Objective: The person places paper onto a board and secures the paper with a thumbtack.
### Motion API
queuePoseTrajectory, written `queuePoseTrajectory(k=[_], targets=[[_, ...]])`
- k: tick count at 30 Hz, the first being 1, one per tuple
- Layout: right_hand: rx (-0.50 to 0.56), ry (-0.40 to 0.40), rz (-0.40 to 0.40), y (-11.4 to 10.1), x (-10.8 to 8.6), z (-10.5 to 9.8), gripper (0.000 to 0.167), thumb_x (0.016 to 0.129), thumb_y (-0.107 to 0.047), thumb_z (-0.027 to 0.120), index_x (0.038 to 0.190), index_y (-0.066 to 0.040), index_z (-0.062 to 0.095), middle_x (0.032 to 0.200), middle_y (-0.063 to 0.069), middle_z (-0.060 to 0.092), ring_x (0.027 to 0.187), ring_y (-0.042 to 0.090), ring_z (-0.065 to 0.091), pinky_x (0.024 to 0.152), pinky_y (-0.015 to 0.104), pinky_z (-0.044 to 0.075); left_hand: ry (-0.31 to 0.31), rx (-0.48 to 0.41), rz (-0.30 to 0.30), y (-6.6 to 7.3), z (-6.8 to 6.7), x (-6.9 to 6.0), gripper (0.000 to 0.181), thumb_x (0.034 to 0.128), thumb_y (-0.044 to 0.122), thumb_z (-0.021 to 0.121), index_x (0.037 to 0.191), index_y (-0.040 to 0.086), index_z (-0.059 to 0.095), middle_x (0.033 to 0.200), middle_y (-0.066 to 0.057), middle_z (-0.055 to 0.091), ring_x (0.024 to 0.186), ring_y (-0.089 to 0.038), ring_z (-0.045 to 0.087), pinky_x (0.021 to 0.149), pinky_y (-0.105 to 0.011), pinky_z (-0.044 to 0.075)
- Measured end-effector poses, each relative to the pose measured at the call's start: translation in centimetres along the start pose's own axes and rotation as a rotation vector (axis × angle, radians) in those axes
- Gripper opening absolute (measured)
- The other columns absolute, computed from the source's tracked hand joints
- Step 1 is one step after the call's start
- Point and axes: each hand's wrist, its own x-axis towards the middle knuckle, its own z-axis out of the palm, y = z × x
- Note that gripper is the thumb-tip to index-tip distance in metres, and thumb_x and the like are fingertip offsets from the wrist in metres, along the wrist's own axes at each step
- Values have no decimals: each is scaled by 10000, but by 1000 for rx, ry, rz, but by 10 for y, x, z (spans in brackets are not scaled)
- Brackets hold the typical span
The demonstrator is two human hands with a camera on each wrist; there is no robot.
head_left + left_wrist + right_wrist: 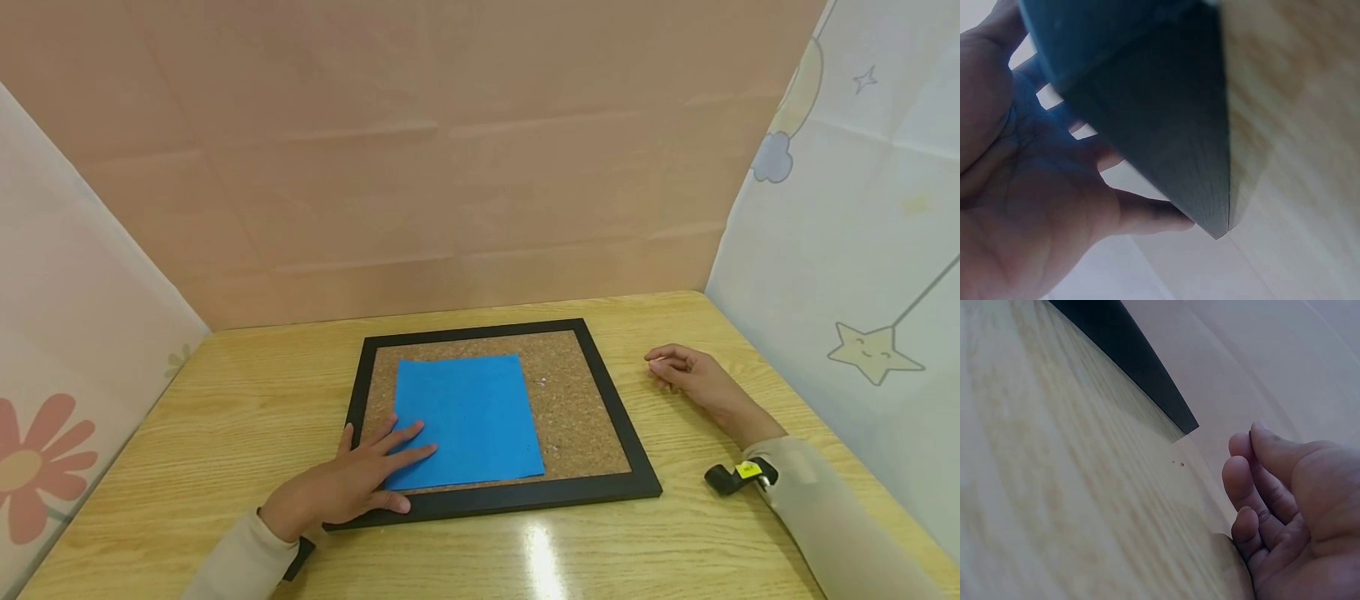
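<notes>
A blue sheet of paper (465,417) lies flat on a black-framed cork board (581,417). My left hand (360,475) is spread over the board's near left corner, fingertips resting on the paper and thumb on the frame. In the left wrist view, the left hand (1047,181) is beside the dark frame (1166,119). To the right of the board, my right hand (693,379) has thumb and forefinger pinched together. A small pale thing shows at those fingertips, too small to identify. The right wrist view shows the right hand (1297,506) with its other fingers curled.
Two small clear or whitish bits, an upper one (542,382) and a lower one (552,450), are on the cork right of the paper. The wooden table (225,433) meets a pinkish backdrop (450,167) behind and a patterned sheet (847,250) on the right.
</notes>
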Motion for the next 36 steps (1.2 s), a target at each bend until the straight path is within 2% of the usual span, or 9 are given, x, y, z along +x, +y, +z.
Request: queuePoseTrajectory(k=[9,20,29,36], targets=[[-5,5,16,2,1,-1,438,1037,-312,544,1283,52,532,811,-45,616,695,140,526,630,289,458,-3,-8,-3,1,0,0,710,935,500,588,1565,286,339,1678,-117,160,1530,-483,17,1034,-839,-41],[-17,8,32,1,1,0,470,1026,-298,569,1295,85,525,809,-72,636,709,125,551,636,274,468,-2,-17,3,2,0,0,706,938,482,597,1564,278,343,1676,-122,165,1528,-488,28,1033,-839,-38],[-58,2,34,-3,0,0,483,1011,-286,596,1333,69,530,927,-96,696,795,88,619,700,248,521,2,-9,-5,3,-1,0,704,935,485,595,1563,291,343,1676,-119,170,1526,-492,33,1027,-844,-36],[-40,2,34,-4,-1,-1,435,1001,-247,615,1286,77,569,960,-138,702,798,62,617,702,228,524,2,0,-5,2,0,1,710,934,507,580,1565,286,340,1674,-122,177,1523,-499,47,1016,-852,-30]])
